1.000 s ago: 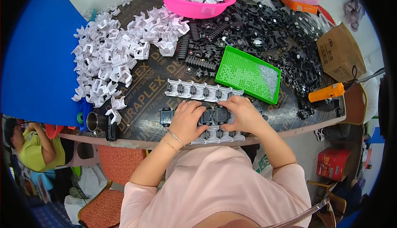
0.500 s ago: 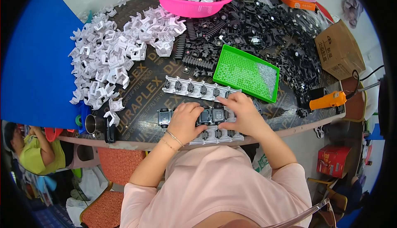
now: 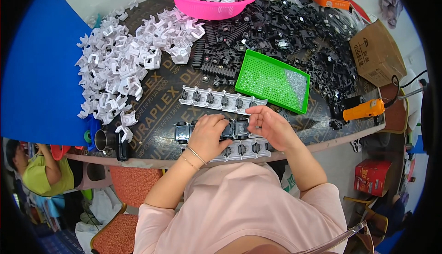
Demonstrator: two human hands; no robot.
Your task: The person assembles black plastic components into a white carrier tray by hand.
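A row of black plastic parts with wheel-like ends (image 3: 182, 131) lies across the table in front of me. My left hand (image 3: 209, 136) grips its middle, fingers over the top and thumb on the near side, hiding part of it. At the row's right end, my right hand (image 3: 272, 127) is raised just off the black block (image 3: 241, 128), its fingers loosely curled and apart, with nothing in them. Beyond the row lies a strip of white housings (image 3: 224, 101) with black inserts. A similar strip (image 3: 248, 149) lies nearer me, partly covered by my left hand.
A green tray (image 3: 244, 72) of small metal pieces stands behind the right hand. White housings (image 3: 115, 70) pile at left, black parts (image 3: 294, 37) at back right. A pink basket (image 3: 212, 9), carton (image 3: 377, 54), orange power tool (image 3: 363, 110) and metal cup (image 3: 105, 140) surround the work.
My right hand has let go of the right end of the black row and moved slightly to the right, uncovering the end block. My left hand stays on the row.
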